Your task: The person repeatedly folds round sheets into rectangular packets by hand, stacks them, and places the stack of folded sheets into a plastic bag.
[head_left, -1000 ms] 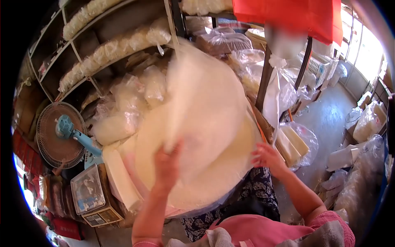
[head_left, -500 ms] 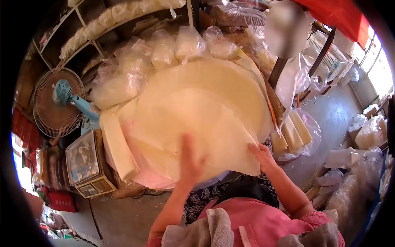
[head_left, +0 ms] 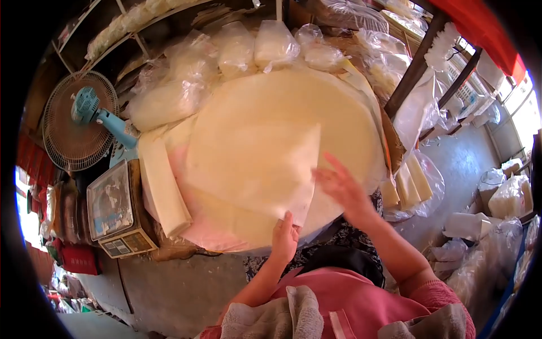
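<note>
A large, round, thin cream-coloured sheet (head_left: 254, 152) lies spread over a stack of similar sheets (head_left: 350, 130). Its near right part is folded over, with a pointed corner and a straight edge. My left hand (head_left: 285, 237) pinches the near edge of this sheet between thumb and fingers. Just right of the folded edge, my right hand (head_left: 345, 189) hovers with its fingers apart; whether a fingertip touches the sheet I cannot tell. To the left lies a long, flat folded bundle (head_left: 164, 186) of the same cream material.
A scale (head_left: 113, 203) under a clear cover stands at the left, below a blue fan (head_left: 84, 105). Filled plastic bags (head_left: 276, 45) line the back. More folded cream bundles (head_left: 411, 183) rest at the right, near a dark post (head_left: 418, 65).
The sheet's right part has come over leftward into a fold. My left hand has moved down and right onto the near edge; my right hand has let go and moved slightly left and up.
</note>
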`<state>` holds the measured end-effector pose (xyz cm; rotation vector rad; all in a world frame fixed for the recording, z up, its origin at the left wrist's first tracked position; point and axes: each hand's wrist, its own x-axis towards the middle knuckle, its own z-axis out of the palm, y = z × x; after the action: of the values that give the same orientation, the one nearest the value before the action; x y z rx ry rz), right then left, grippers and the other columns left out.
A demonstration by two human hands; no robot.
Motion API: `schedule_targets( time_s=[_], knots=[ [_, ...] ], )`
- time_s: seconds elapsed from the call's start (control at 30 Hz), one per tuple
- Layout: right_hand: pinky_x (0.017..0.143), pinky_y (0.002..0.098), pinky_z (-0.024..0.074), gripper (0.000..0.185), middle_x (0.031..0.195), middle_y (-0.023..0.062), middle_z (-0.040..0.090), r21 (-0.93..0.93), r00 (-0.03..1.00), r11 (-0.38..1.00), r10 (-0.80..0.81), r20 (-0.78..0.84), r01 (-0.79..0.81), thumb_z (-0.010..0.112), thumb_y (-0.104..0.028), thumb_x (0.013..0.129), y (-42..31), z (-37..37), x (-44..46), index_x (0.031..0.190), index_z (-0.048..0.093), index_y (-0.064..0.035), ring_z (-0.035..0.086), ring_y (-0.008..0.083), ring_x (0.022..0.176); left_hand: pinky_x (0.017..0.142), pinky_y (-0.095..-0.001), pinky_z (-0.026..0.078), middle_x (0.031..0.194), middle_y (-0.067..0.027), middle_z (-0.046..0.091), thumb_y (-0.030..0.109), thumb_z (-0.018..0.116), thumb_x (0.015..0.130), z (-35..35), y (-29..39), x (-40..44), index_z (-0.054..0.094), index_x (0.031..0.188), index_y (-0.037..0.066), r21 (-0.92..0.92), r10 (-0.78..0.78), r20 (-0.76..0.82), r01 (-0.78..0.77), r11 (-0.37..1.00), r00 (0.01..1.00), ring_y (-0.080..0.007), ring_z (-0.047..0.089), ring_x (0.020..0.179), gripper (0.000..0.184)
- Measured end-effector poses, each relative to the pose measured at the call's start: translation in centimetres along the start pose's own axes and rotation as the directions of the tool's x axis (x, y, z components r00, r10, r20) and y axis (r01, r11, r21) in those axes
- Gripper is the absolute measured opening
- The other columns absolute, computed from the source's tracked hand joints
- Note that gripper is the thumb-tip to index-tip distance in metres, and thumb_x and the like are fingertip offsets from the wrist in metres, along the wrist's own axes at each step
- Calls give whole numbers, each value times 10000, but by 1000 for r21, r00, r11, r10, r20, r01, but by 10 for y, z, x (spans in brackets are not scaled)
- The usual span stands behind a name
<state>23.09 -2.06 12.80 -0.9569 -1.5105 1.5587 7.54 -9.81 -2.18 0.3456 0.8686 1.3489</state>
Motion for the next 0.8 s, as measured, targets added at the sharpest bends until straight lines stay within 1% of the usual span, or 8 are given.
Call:
schedule_targets(
  time_s=[0.07,0.13,0.27,0.37,0.47,0.63,0.73,0.8],
  knots=[
    [1057,524,296,604,1413,198,365,-796,935,532,-337,112,288,547,-361,914,44,15,31,1430,320,-144,325,398,1328,978,-311,431,1252,-78,547,236,456,990,-4,-2,5,480,1232,36,-244,-9,-5,8,970,1000,-162,543,1128,315],
    [1070,574,217,608,1456,187,280,-892,933,357,-321,161,277,553,-400,896,89,23,53,1414,352,-155,204,422,1360,950,-304,452,1194,-71,580,219,484,978,-9,-1,9,515,1182,39,-301,-28,-22,20,953,999,-156,569,1077,274],
    [1072,606,176,603,1500,150,203,-954,938,157,-281,203,254,547,-419,893,135,26,67,1409,371,-162,131,432,1379,905,-319,465,1109,-62,612,205,527,940,-15,29,-9,557,1081,21,385,-101,-119,140,912,988,-154,592,977,234],
    [1063,623,175,584,1481,162,243,-951,923,149,-320,212,270,548,-423,888,135,26,66,1387,401,-158,175,436,1362,914,-374,447,1145,-132,589,226,609,865,4,90,-28,551,1112,-1,934,187,-143,70,351,972,-269,579,1032,340],
    [1060,625,180,574,1459,175,286,-945,918,97,-287,274,312,547,-410,888,132,19,74,1381,410,-148,218,429,1350,980,-428,403,1274,-180,510,292,660,825,-14,113,3,517,1192,-25,776,510,629,-441,-451,587,-363,488,1171,505],
    [1071,525,268,574,1409,187,370,-977,911,207,-390,-137,-58,589,-332,879,156,-44,125,1371,402,-103,311,340,1335,1086,-458,286,1413,-224,347,399,733,730,-51,111,18,426,1294,-41,829,275,514,-388,-402,813,-382,290,1340,779],
    [967,455,427,569,1340,167,461,-692,790,722,-425,-443,0,620,-203,865,163,-44,126,1363,382,-64,455,278,1238,1114,-457,240,1432,-230,313,424,762,685,-56,110,16,397,1318,-43,822,241,524,-412,-392,817,-383,240,1365,867],
    [880,412,492,657,1327,173,471,-234,902,964,13,-432,-126,642,-168,850,126,-19,98,1405,308,-57,515,267,1174,1114,-447,242,1439,-233,304,414,764,687,-57,112,15,386,1332,-43,824,246,523,-411,-390,816,-379,241,1365,876]
  ],
)
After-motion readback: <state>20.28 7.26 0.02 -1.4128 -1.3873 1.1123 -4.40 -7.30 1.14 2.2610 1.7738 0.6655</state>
